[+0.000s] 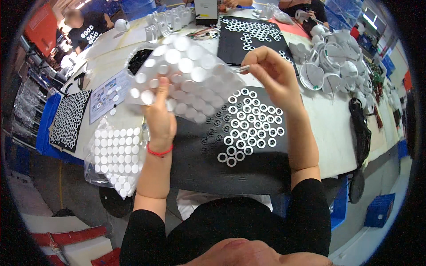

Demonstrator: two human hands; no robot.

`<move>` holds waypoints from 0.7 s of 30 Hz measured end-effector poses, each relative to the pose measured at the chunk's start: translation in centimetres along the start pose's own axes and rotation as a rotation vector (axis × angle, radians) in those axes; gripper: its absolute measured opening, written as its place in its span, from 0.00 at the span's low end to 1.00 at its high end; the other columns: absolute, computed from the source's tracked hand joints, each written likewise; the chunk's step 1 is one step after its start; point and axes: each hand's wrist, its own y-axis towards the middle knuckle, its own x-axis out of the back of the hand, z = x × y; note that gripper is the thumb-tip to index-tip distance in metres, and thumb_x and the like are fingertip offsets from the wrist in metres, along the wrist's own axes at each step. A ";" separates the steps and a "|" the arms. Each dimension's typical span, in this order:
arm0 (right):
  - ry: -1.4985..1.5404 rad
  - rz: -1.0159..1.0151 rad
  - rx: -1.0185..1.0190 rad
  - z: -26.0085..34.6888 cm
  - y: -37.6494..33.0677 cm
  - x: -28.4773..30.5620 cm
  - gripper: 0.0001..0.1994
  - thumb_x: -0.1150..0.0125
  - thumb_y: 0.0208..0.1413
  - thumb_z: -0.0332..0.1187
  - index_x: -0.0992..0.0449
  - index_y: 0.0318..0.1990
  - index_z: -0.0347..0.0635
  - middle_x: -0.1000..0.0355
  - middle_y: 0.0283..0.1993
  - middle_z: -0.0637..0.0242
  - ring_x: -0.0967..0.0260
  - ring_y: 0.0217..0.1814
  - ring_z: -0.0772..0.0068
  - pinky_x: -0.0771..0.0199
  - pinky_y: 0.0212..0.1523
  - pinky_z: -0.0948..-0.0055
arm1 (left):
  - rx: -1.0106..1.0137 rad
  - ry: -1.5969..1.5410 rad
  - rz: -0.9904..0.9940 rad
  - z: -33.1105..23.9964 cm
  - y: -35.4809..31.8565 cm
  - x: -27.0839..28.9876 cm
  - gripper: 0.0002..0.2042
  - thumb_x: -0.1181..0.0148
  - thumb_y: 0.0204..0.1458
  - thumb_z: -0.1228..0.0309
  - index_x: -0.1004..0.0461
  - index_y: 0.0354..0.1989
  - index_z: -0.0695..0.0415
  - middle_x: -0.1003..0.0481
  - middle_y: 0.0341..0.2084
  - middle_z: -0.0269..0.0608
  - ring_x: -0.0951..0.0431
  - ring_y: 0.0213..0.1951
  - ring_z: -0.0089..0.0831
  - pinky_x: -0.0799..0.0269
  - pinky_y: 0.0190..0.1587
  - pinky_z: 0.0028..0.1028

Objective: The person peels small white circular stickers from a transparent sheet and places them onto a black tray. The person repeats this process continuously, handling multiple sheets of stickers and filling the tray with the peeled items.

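My left hand holds up a clear sheet covered with several round white stickers, tilted above the table. My right hand is raised just right of the sheet and pinches metal tweezers, whose tip touches the sheet's right edge. Below both hands lies a black mat with several white rings laid out in rows on its right half.
A bag of white sticker sheets lies at the table's left front edge. Another black mat with rings sits farther back, and one more at far left. White plastic housings pile up at right. Other people work at the far side.
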 end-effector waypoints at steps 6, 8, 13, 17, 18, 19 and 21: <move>-0.690 0.170 -0.288 -6.2 0.2 5.4 0.09 0.41 0.51 0.26 0.27 0.39 0.33 0.25 0.27 0.57 0.27 0.28 0.70 0.27 0.31 0.72 | -0.277 0.167 -0.056 -1.5 1.4 -0.1 0.11 0.46 0.58 0.74 0.29 0.48 0.62 0.26 0.44 0.38 0.26 0.45 0.27 0.31 0.49 0.28; -0.653 0.157 -0.397 -7.8 0.4 4.4 0.09 0.39 0.49 0.24 0.28 0.39 0.33 0.25 0.28 0.60 0.27 0.30 0.73 0.28 0.33 0.73 | -0.284 0.195 -0.078 -1.3 1.8 0.5 0.12 0.46 0.58 0.72 0.29 0.49 0.62 0.27 0.46 0.39 0.28 0.47 0.28 0.33 0.50 0.28; -0.703 0.496 -0.529 -10.0 -0.4 3.5 0.10 0.35 0.43 0.27 0.27 0.34 0.33 0.24 0.29 0.58 0.26 0.32 0.68 0.28 0.34 0.71 | -0.253 0.192 -0.109 -0.7 2.4 1.0 0.13 0.45 0.58 0.71 0.29 0.50 0.61 0.27 0.47 0.38 0.29 0.48 0.27 0.34 0.51 0.28; -0.754 0.543 -0.534 -11.4 -1.1 2.5 0.10 0.35 0.40 0.26 0.25 0.33 0.35 0.24 0.31 0.57 0.25 0.35 0.63 0.26 0.37 0.69 | -0.262 0.197 -0.081 -0.9 2.1 0.5 0.13 0.45 0.58 0.71 0.29 0.50 0.62 0.27 0.47 0.38 0.29 0.48 0.27 0.34 0.51 0.27; -0.780 0.555 -0.550 -11.5 -1.1 2.3 0.11 0.35 0.40 0.25 0.25 0.33 0.35 0.24 0.31 0.57 0.25 0.35 0.63 0.26 0.38 0.69 | -0.277 0.207 -0.072 -0.9 2.1 0.6 0.13 0.45 0.58 0.72 0.29 0.50 0.62 0.27 0.47 0.38 0.29 0.48 0.27 0.34 0.51 0.27; -0.807 0.566 -0.566 -11.5 -1.1 2.1 0.11 0.35 0.39 0.25 0.24 0.34 0.35 0.24 0.31 0.57 0.25 0.35 0.62 0.26 0.38 0.68 | -0.281 0.215 -0.070 -0.8 2.2 0.7 0.13 0.45 0.58 0.72 0.29 0.50 0.62 0.27 0.46 0.38 0.29 0.48 0.27 0.34 0.51 0.27; -0.837 0.567 -0.559 -12.1 -1.2 2.1 0.11 0.35 0.38 0.25 0.24 0.33 0.35 0.24 0.31 0.57 0.25 0.35 0.61 0.26 0.38 0.68 | -0.289 0.233 -0.065 -0.6 2.3 1.1 0.13 0.45 0.57 0.72 0.29 0.49 0.62 0.27 0.46 0.38 0.28 0.47 0.27 0.34 0.51 0.27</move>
